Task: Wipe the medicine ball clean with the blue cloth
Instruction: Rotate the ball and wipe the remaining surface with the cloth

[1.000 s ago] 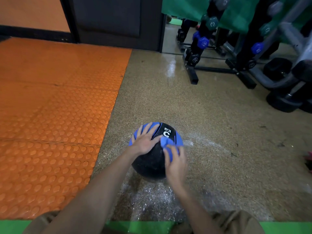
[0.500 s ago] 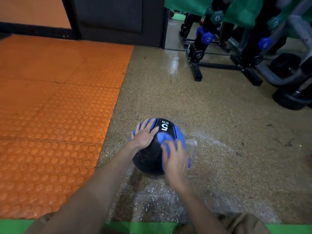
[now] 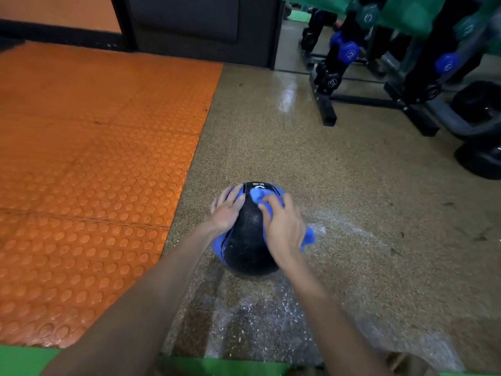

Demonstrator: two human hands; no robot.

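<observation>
Orange studded matting (image 3: 81,158) covers the ground to the left of the medicine ball (image 3: 248,240), and its straight edge passes just beside the ball without touching it. The left forearm reaches in from below and to the left of the ball, bare to the wrist. The left hand (image 3: 226,211) lies flat on the ball's upper left side, palm down, with its fingers straight, slightly spread and pointing away from the person; it braces the ball and grasps nothing. The ball itself is black with blue panels and white "KG" lettering at its far top. It sits on the speckled brown floor (image 3: 352,199), between the two hands. On the ball's upper right side the right hand (image 3: 286,230) arches over the blue cloth (image 3: 308,238). Its fingers are bent and bunch the fabric against the ball's surface, so this hand is gripping the cloth; a loose corner of the cloth trails out from under the heel of the hand on the ball's right. The right forearm comes up from below and to the right of the ball. Whitish streaks (image 3: 257,316) mark the floor nearer the person than the ball, and also to its right. Far beyond the ball and to its right stands a black dumbbell rack (image 3: 326,104) holding a blue dumbbell (image 3: 348,51).
</observation>
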